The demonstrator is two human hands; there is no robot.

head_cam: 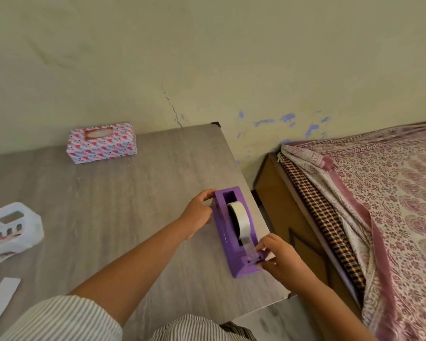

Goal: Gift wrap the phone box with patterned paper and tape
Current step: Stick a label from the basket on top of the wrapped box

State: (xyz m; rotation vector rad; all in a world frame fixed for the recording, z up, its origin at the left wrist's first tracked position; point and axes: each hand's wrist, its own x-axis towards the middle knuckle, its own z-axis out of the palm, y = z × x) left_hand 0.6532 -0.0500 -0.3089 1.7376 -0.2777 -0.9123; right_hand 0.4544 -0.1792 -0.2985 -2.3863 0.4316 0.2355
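Two hands are on the purple tape holder (236,232): the right hand (279,258) pinches the tape end at its near tip, and the left hand (199,212) grips its far end. Farther back and left of the tape holder, well apart, the wrapped box (101,143) sits on the table (133,205) near the wall.

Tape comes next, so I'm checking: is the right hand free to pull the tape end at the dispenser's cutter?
Probably yes: the right hand is already at the purple tape dispenser's cutter end, with nothing between.
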